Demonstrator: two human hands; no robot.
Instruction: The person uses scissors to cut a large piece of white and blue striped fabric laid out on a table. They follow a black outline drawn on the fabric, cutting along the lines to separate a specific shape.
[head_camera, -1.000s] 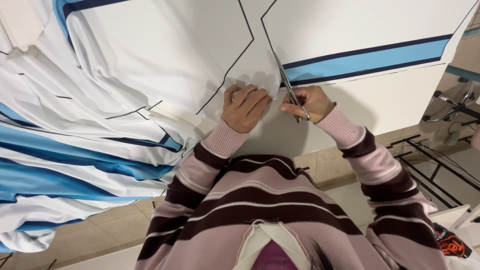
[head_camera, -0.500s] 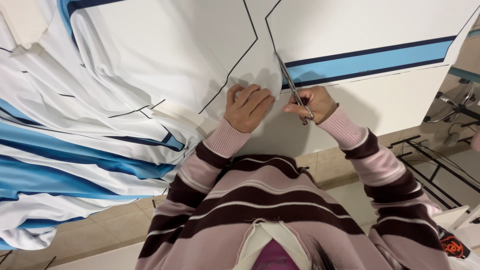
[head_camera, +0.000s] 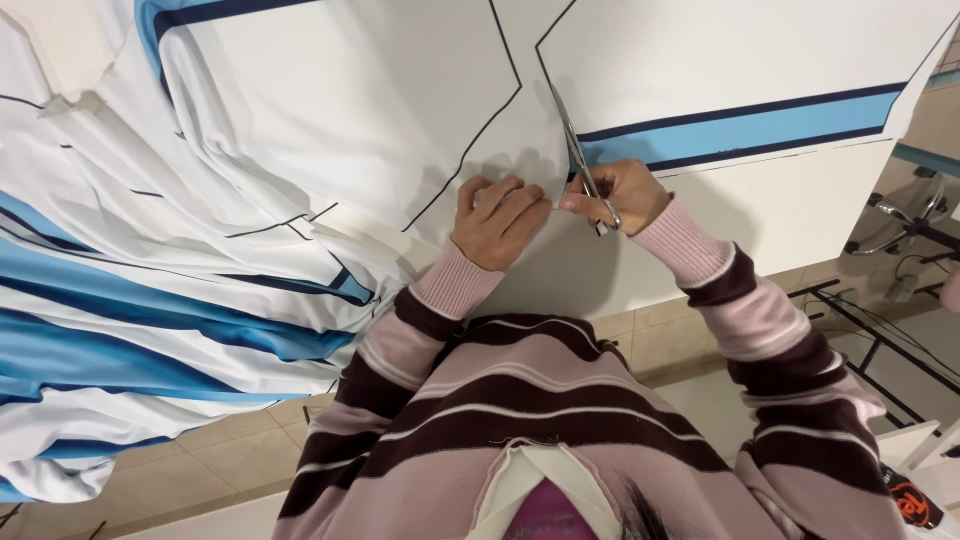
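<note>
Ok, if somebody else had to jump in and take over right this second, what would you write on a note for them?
Right hand: holds the scissors, blades pointing away along a dark printed line.
Left hand: pressed flat on the white fabric beside the scissors.
Things: white fabric with blue stripes lies over the table; a bunched pile hangs off at the left.
Done: a cut reaches the blades.
Left: the dark outline beyond the blade tips looks uncut.

Scissors (head_camera: 580, 160) on fabric (head_camera: 330, 110), right of left hand (head_camera: 497, 222); loose fabric heaped far left.
</note>
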